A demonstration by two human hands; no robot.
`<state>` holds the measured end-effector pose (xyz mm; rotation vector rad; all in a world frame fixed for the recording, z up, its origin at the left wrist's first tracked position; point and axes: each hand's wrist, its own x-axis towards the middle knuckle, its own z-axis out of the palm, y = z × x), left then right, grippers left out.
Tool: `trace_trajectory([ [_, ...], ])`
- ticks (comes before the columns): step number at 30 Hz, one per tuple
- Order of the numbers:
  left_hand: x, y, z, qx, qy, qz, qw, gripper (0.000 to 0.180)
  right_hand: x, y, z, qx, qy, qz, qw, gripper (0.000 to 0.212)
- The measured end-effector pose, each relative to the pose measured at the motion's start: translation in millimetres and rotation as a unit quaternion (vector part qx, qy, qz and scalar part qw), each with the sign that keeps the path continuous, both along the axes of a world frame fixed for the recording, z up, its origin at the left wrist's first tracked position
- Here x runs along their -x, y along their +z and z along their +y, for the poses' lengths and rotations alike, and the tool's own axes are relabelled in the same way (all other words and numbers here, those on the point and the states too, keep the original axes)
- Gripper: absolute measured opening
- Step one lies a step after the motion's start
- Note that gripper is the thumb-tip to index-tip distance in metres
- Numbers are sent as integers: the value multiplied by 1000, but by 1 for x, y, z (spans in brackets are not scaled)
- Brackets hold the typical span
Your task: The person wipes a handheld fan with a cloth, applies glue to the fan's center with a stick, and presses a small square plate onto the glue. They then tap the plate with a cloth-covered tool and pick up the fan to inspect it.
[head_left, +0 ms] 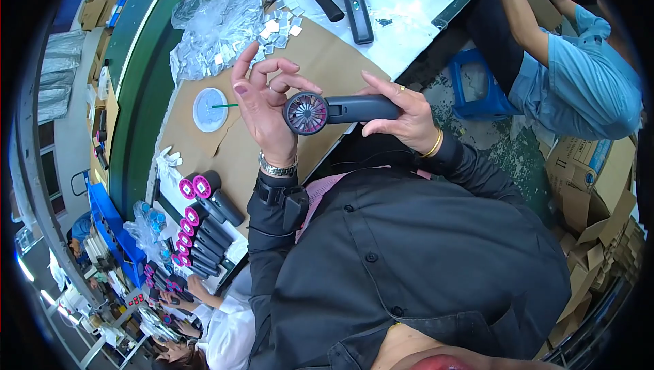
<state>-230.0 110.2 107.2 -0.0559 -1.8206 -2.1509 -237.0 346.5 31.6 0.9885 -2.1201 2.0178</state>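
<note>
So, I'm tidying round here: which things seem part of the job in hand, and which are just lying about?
Likely the job:
- dark fan, gripped in the right hand, left hand at its head
- lined-up fans
- loose white squares

Probably just about:
- blue stool
- cardboard boxes

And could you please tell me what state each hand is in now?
Left hand: open, close against the small fan; whether it touches cannot be told.
Right hand: closed, holding that fan by its handle.
</note>
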Motion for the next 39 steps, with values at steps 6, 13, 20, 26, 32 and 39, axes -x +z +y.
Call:
trace_trajectory([
  [6, 3, 3, 4, 15, -8, 4, 1000, 76, -1, -2, 2, 2, -4, -2, 1000, 94],
  [13, 4, 11, 14, 60, -8, 14, 998, 75, -6, -14, 2, 3, -3, -54, 999, 88],
  [20, 19, 6, 14, 93, 55, 52, 993, 67, -4, -5, 6, 83, -13, -192, 978, 74],
  [26, 16, -9, 11, 106, 101, 51, 988, 50, 42, -4, 32, 203, -100, -223, 948, 62],
  [32, 20, -4, 51, 216, -79, -38, 973, 35, 99, -11, 48, 221, -217, -167, 936, 59],
  [39, 48, -6, 78, 268, -166, -86, 945, 33, 143, -16, 47, 247, -243, -159, 925, 61],
])
